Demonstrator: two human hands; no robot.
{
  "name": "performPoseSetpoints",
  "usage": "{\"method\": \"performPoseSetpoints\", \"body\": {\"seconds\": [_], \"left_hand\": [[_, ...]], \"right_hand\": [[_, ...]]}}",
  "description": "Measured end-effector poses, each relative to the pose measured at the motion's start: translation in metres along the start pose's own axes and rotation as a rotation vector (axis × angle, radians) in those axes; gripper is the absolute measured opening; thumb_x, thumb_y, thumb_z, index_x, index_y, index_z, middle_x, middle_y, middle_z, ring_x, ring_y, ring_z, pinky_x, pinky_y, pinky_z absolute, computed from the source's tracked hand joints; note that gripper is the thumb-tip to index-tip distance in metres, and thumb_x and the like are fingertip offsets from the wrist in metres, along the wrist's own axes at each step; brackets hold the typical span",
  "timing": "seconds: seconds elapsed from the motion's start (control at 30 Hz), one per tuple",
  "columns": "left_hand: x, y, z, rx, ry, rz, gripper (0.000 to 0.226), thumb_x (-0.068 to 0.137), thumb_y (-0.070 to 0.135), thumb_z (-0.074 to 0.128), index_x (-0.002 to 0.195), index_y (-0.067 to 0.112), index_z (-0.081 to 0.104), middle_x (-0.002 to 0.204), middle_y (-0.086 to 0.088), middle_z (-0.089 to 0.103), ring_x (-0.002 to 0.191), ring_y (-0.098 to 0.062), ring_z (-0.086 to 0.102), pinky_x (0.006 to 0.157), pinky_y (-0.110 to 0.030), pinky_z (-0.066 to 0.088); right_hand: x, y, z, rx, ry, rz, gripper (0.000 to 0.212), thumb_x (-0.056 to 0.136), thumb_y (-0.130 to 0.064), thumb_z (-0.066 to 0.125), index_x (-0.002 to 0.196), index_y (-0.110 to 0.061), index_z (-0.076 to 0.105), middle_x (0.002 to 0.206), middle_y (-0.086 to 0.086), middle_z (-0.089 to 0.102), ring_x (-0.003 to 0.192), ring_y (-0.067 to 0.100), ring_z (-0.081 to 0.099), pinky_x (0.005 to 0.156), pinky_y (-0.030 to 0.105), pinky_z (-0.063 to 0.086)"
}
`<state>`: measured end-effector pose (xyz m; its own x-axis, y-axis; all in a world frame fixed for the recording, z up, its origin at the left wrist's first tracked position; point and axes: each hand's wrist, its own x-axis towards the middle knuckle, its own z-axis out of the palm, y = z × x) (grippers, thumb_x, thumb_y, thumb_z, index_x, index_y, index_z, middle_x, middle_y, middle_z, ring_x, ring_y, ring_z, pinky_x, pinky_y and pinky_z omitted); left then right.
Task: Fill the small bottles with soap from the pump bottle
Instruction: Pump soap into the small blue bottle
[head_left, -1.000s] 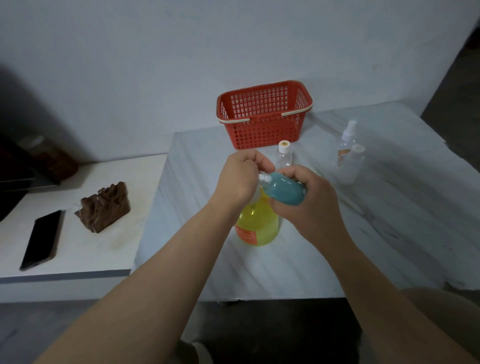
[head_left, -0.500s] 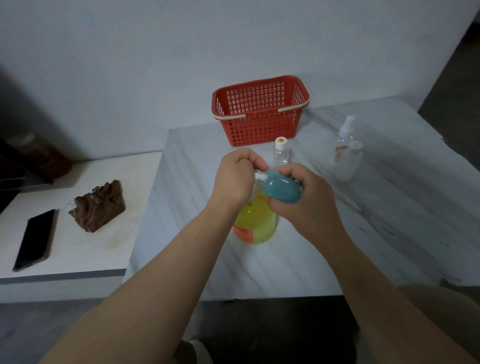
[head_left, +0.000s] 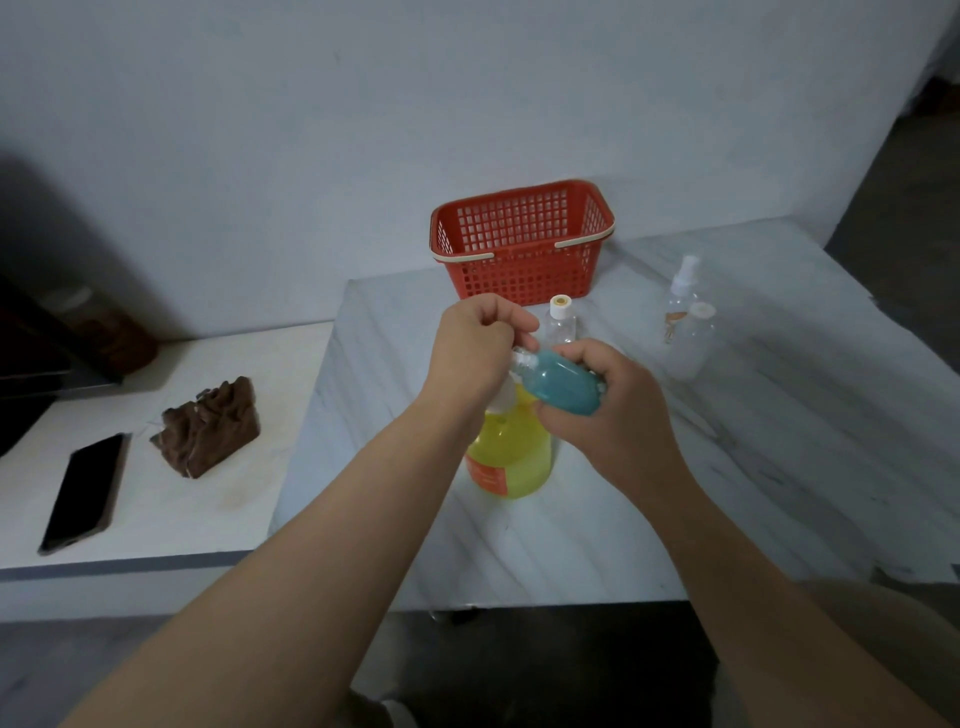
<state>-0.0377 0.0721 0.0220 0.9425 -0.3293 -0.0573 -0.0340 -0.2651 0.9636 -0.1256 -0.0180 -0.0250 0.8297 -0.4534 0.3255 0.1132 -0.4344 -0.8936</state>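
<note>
So I had the small teal bottle (head_left: 562, 382) wrapped in my right hand (head_left: 613, 410), lying on its side with the long axis running left and a bit away from me, neck pointing at my left hand (head_left: 480, 353). That hand was curled tight right at the neck, fingertips on what looked like the cap or the pump spout; honestly couldn't tell which, my knuckles hid it. All of this hovered directly over the yellow pump bottle (head_left: 511, 457), which stood near the front edge of the tabletop (head_left: 727, 519). The neck sat on the left-hand side, so that hand was the one to work it. A clear capped bottle (head_left: 561, 325) stood just behind, two more clear ones (head_left: 688, 332) toward the right edge, the red basket (head_left: 522, 244) at the back edge.
</note>
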Motion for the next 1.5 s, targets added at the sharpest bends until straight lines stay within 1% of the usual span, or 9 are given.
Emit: {"method": "performPoseSetpoints", "body": {"seconds": [0.1, 0.33, 0.47, 0.6, 0.83, 0.93, 1.07, 1.27, 1.5], "left_hand": [[0.001, 0.000, 0.000, 0.016, -0.025, -0.010, 0.038, 0.076, -0.012, 0.032, 0.070, 0.011, 0.061, 0.065, -0.007, 0.061, 0.062, -0.018, 0.053, 0.060, -0.027, 0.043], [0.003, -0.008, 0.002, 0.069, -0.115, -0.036, 0.039, 0.076, -0.011, 0.028, 0.074, 0.008, 0.062, 0.072, -0.011, 0.059, 0.061, -0.017, 0.050, 0.052, -0.024, 0.037], [0.005, -0.012, 0.002, 0.053, -0.090, -0.031, 0.039, 0.077, -0.010, 0.028, 0.074, 0.009, 0.062, 0.071, -0.012, 0.059, 0.062, -0.018, 0.050, 0.053, -0.026, 0.038], [0.003, -0.015, 0.001, 0.046, -0.067, -0.021, 0.038, 0.079, -0.009, 0.029, 0.073, 0.009, 0.062, 0.072, -0.012, 0.059, 0.062, -0.018, 0.050, 0.054, -0.026, 0.038], [-0.001, -0.011, 0.002, 0.041, -0.028, -0.035, 0.037, 0.080, -0.007, 0.030, 0.072, 0.010, 0.062, 0.070, -0.008, 0.058, 0.061, -0.017, 0.050, 0.055, -0.026, 0.039], [-0.003, -0.004, 0.001, 0.027, -0.031, 0.004, 0.034, 0.083, -0.007, 0.033, 0.075, 0.010, 0.062, 0.069, -0.009, 0.060, 0.062, -0.017, 0.052, 0.056, -0.027, 0.042], [-0.004, 0.000, 0.002, 0.039, -0.045, 0.056, 0.033, 0.086, -0.007, 0.034, 0.080, 0.009, 0.062, 0.067, -0.008, 0.061, 0.060, -0.013, 0.053, 0.058, -0.023, 0.044], [-0.001, -0.003, 0.001, 0.073, -0.030, -0.024, 0.037, 0.079, -0.007, 0.031, 0.074, 0.011, 0.063, 0.070, -0.009, 0.060, 0.064, -0.019, 0.052, 0.058, -0.028, 0.042], [-0.002, -0.012, 0.000, 0.052, -0.044, -0.028, 0.037, 0.077, -0.010, 0.028, 0.077, 0.006, 0.062, 0.069, -0.009, 0.058, 0.060, -0.017, 0.049, 0.053, -0.024, 0.038]], "right_hand": [[0.000, 0.000, 0.001, -0.007, 0.005, 0.008, 0.049, 0.061, -0.006, 0.080, 0.076, -0.043, 0.053, 0.067, -0.017, 0.061, 0.063, -0.004, 0.055, 0.055, 0.008, 0.039], [0.000, 0.006, 0.003, 0.039, -0.040, 0.079, 0.038, 0.062, -0.007, 0.079, 0.081, -0.034, 0.061, 0.070, -0.010, 0.064, 0.062, 0.002, 0.055, 0.055, 0.011, 0.040], [0.002, 0.005, 0.005, 0.060, -0.054, 0.101, 0.037, 0.063, -0.007, 0.080, 0.077, -0.035, 0.060, 0.069, -0.011, 0.063, 0.062, 0.001, 0.056, 0.055, 0.010, 0.041], [0.000, 0.003, 0.005, 0.079, -0.057, 0.117, 0.035, 0.063, -0.006, 0.079, 0.080, -0.031, 0.062, 0.070, -0.010, 0.064, 0.062, 0.001, 0.056, 0.054, 0.011, 0.041], [0.000, 0.001, 0.004, 0.036, -0.036, 0.080, 0.034, 0.063, -0.007, 0.079, 0.080, -0.031, 0.062, 0.067, -0.014, 0.062, 0.061, 0.002, 0.055, 0.055, 0.009, 0.039], [0.000, -0.002, 0.002, 0.011, -0.016, 0.052, 0.039, 0.062, -0.007, 0.079, 0.077, -0.037, 0.059, 0.066, -0.015, 0.063, 0.061, 0.001, 0.056, 0.054, 0.009, 0.039], [-0.002, -0.001, -0.002, 0.020, -0.009, 0.052, 0.040, 0.061, -0.008, 0.080, 0.075, -0.038, 0.058, 0.075, -0.016, 0.064, 0.062, 0.003, 0.056, 0.055, 0.012, 0.041], [-0.001, -0.002, 0.001, 0.018, -0.024, 0.058, 0.037, 0.063, -0.008, 0.079, 0.077, -0.035, 0.059, 0.068, -0.011, 0.063, 0.061, 0.003, 0.055, 0.054, 0.012, 0.040], [-0.002, 0.001, 0.002, 0.013, -0.034, 0.063, 0.033, 0.064, -0.009, 0.079, 0.081, -0.031, 0.062, 0.069, -0.011, 0.063, 0.062, 0.002, 0.055, 0.055, 0.009, 0.038]]}}
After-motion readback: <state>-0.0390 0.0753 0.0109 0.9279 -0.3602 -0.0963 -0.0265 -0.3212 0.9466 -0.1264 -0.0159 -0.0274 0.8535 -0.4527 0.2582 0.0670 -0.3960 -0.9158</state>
